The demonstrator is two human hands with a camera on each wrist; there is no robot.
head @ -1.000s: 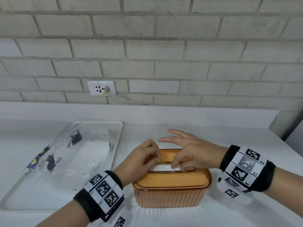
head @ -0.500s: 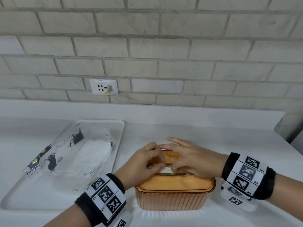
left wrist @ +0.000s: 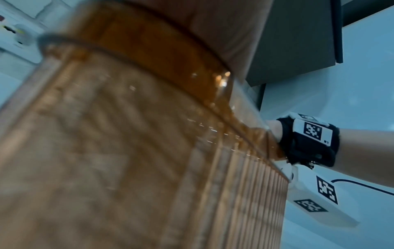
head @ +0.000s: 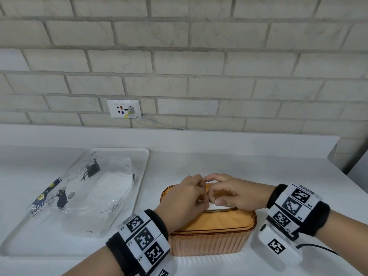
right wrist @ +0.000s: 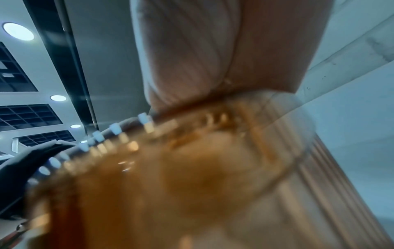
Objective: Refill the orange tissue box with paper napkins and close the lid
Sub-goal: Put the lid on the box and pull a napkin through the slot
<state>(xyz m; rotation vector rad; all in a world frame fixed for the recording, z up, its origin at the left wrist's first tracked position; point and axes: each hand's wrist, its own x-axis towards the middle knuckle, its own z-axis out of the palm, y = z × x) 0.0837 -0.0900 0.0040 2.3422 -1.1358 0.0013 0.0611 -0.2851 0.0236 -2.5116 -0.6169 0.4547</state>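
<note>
Your left hand [head: 184,198] and right hand [head: 235,194] meet over the slot of the orange tissue box [head: 213,234], lid on, standing on the white counter [head: 219,162] right of the tray [head: 143,176]. Both sets of fingers curl in, seemingly pinching the white napkin [head: 214,206] at the slot.

Head above; wrists against box [head: 211,242]
</note>
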